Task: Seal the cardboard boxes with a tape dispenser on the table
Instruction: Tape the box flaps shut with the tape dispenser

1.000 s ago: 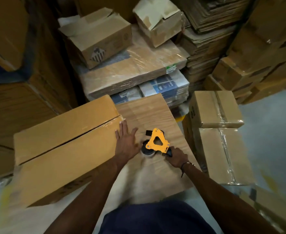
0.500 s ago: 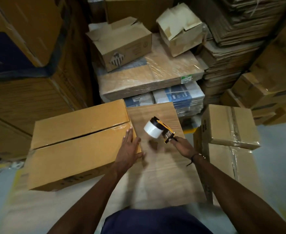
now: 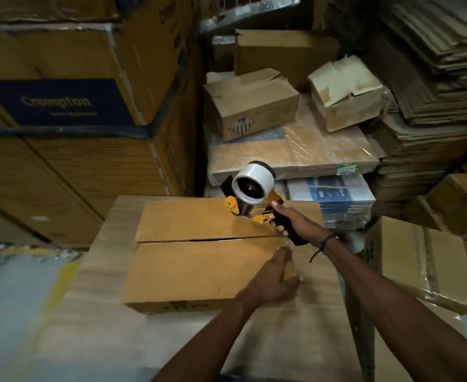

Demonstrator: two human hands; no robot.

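The box [image 3: 207,252] lies on the table [image 3: 295,340] with its two top flaps folded shut, the seam between them running left to right and showing a thin dark gap, with no tape visible along it. A second ago the dispenser [image 3: 251,197] lay flat on the table just right of the box, the right hand [image 3: 295,224] only reaching its handle; now that hand is wrapped round the black handle and carries the dispenser in the air above the box's far right part, roll facing the camera and the yellow front end pointing down toward the far flap, not yet touching it. The box itself has also moved: earlier it sat at an angle toward the table's left side, and now it sits squarer in front of the person. The left hand [image 3: 276,282] lies with fingers fairly straight against the box's near right corner, by the seam's right end, pressing rather than gripping, though blur hides the fingertips. To my judgement the pickup is over and taping is about to begin: the dispenser is poised near the seam's right end, so the likely move is to land the tape there and draw it leftward along the gap while the left hand steadies the box.
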